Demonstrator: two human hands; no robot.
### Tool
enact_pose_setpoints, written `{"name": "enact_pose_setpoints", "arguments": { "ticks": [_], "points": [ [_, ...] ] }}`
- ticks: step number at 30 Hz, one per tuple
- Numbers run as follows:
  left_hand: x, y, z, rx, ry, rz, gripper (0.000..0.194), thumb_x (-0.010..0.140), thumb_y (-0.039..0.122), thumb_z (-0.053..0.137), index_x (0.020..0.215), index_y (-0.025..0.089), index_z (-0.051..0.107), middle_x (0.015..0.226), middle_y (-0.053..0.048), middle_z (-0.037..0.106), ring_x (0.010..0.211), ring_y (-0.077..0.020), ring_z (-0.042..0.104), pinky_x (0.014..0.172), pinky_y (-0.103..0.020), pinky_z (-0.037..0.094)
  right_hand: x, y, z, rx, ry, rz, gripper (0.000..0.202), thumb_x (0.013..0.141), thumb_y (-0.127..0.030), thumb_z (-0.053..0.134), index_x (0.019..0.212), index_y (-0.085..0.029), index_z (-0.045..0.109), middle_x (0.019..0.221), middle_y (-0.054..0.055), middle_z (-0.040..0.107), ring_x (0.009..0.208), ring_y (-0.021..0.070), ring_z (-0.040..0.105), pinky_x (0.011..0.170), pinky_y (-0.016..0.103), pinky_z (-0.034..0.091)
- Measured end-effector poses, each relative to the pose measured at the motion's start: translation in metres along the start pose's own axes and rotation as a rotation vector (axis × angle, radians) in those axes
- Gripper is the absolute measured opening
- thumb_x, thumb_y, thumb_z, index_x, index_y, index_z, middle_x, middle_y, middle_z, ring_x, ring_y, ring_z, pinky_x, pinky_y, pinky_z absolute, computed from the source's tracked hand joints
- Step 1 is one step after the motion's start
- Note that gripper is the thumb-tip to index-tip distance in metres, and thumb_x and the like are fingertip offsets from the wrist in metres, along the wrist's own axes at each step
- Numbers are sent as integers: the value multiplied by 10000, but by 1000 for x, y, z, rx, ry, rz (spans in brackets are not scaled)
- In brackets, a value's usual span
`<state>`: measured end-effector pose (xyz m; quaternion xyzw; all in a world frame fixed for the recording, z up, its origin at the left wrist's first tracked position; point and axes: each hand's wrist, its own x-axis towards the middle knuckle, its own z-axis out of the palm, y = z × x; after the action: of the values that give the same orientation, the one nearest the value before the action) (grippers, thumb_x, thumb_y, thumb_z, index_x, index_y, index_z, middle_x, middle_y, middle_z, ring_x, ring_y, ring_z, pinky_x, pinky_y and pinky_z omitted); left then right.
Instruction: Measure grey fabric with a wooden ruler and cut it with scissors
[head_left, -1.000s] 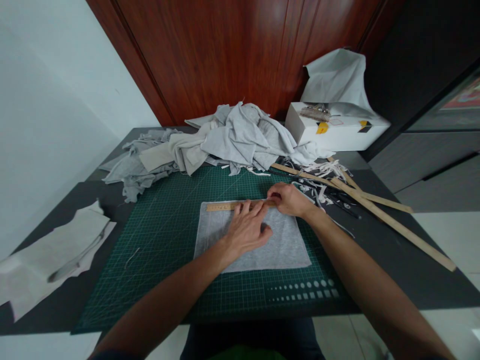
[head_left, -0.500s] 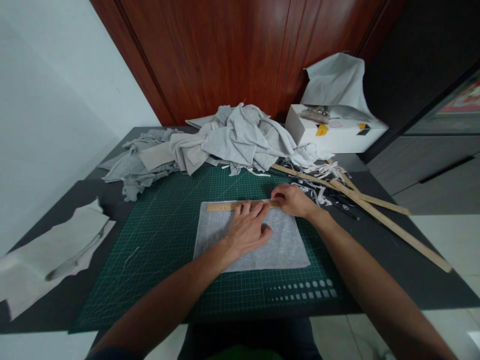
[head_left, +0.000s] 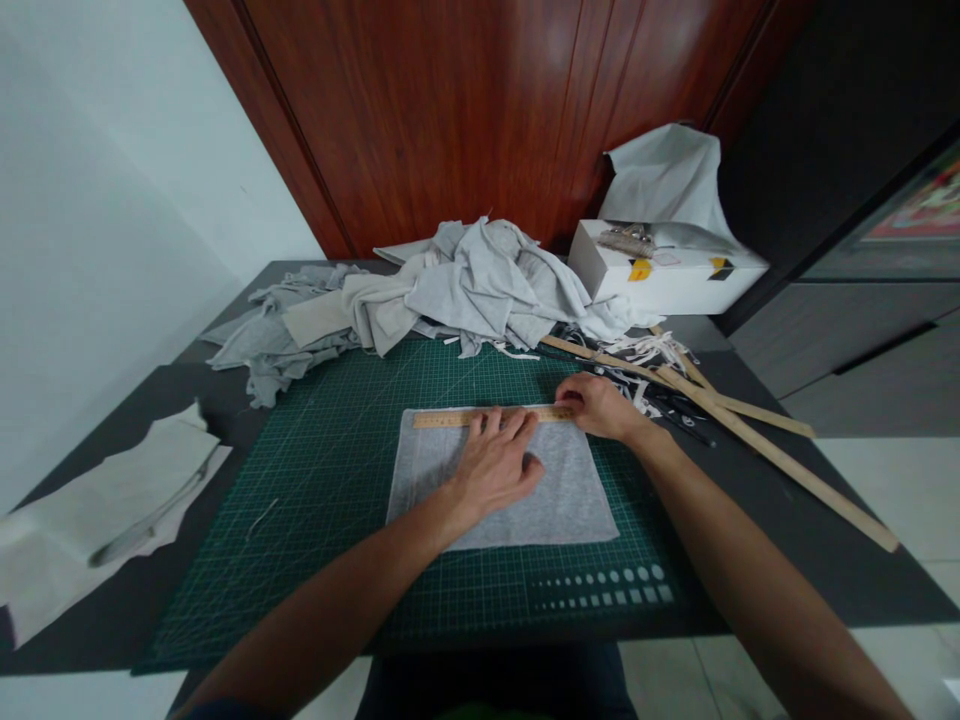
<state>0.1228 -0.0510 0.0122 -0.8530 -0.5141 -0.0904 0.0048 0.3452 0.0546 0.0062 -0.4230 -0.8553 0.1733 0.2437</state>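
A square of light grey fabric (head_left: 570, 500) lies flat on a green gridded cutting mat (head_left: 322, 480). A wooden ruler (head_left: 442, 419) lies along the fabric's far edge. My left hand (head_left: 491, 465) rests flat on the fabric, its spread fingertips pressing on the middle of the ruler. My right hand (head_left: 600, 405) is at the ruler's right end with its fingers curled against it. Whether those fingers hold a small tool is hidden.
A heap of grey cloth (head_left: 465, 285) lies beyond the mat, beside a white box (head_left: 660, 275). Long wooden sticks (head_left: 780, 455) and cloth strips (head_left: 652, 350) lie to the right. Pale cut pieces (head_left: 105, 500) lie at the left of the dark table (head_left: 787, 540).
My right hand has slid to the right along the ruler's far edge to its end. My left hand has stayed pressed on the ruler.
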Motion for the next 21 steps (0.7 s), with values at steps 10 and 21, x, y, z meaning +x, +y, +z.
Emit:
{"name": "enact_pose_setpoints", "arguments": {
  "ticks": [10, 21],
  "points": [
    [0, 0, 0, 3, -2, -4, 578, 956, 368, 522, 1517, 236, 473, 1520, -76, 542, 1283, -349, 449, 1061, -553, 388, -4, 3, -5, -6, 2, 30, 237, 780, -7, 580, 767, -206, 709, 836, 49, 744, 823, 202, 671, 797, 293, 508],
    [0, 1, -1, 3, -5, -4, 586, 957, 362, 502, 1521, 205, 471, 1531, -77, 540, 1301, -360, 430, 1048, -554, 395, -9, 8, -9, -8, 18, 45, 231, 797, -15, 582, 776, -208, 707, 845, 45, 742, 832, 201, 676, 802, 285, 506]
  ]
}}
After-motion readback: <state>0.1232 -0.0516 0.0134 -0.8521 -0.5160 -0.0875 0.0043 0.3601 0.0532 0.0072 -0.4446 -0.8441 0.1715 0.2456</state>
